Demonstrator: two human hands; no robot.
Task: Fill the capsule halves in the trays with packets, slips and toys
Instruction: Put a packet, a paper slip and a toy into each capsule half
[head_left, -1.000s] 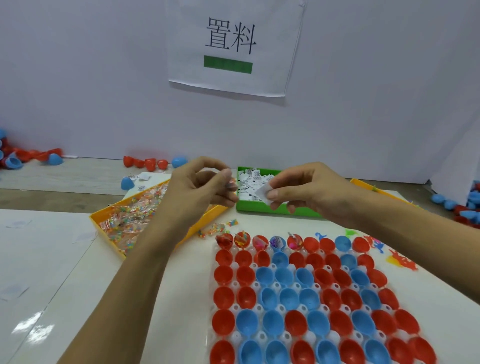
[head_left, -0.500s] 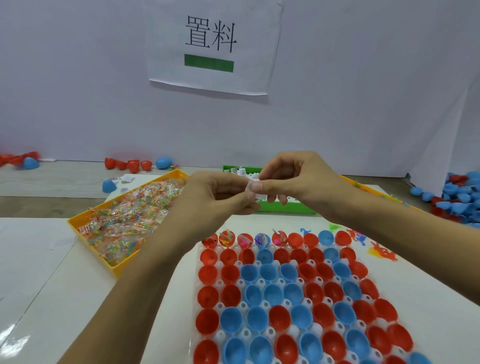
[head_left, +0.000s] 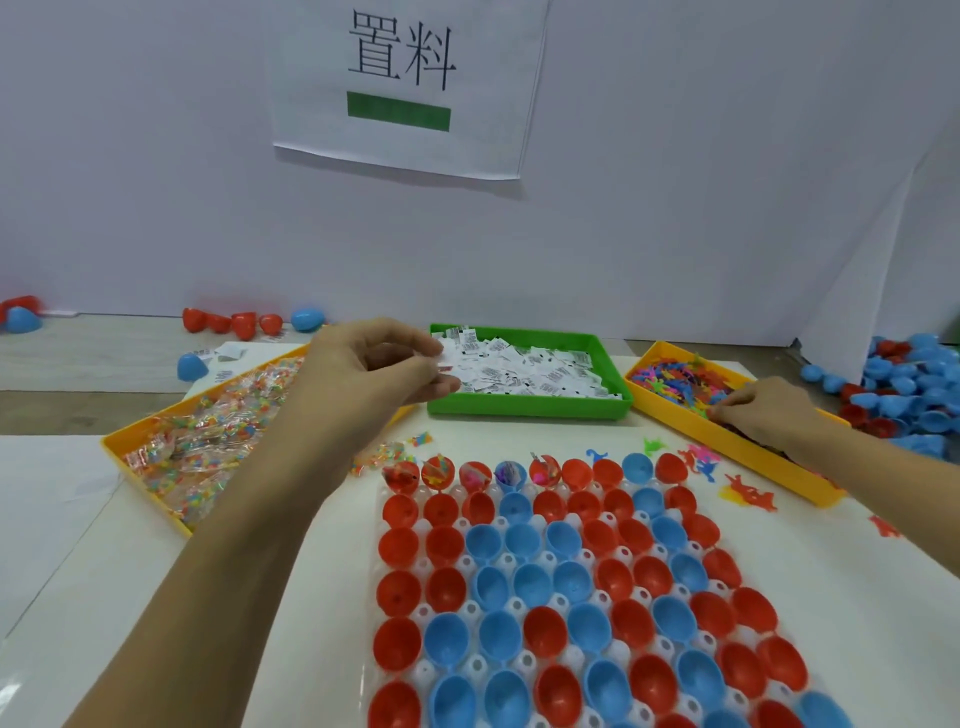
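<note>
A white tray (head_left: 466, 562) of red and blue capsule halves lies in front of me; the five leftmost halves of its far row (head_left: 474, 475) hold contents. My left hand (head_left: 371, 371) hovers by the left end of the green tray (head_left: 530, 409) and pinches a white slip (head_left: 448, 358) between thumb and fingers. More slips (head_left: 535, 370) fill that tray. My right hand (head_left: 763, 415) is inside the right yellow tray (head_left: 727, 453), fingertips pinching a toy in the pile of coloured toys (head_left: 675, 378). The left yellow tray (head_left: 111, 448) holds clear packets (head_left: 208, 436).
Loose packets (head_left: 387, 456) and several stray toys (head_left: 748, 496) lie on the table beyond the capsule tray. Spare capsule halves (head_left: 234, 322) sit along the white wall, and a heap of them (head_left: 904, 384) fills the far right. A paper sign (head_left: 405, 83) hangs on the wall.
My hands, which met over the tray to pass a slip, have separated. The right hand moved right into the toy tray; the left hand kept the slip.
</note>
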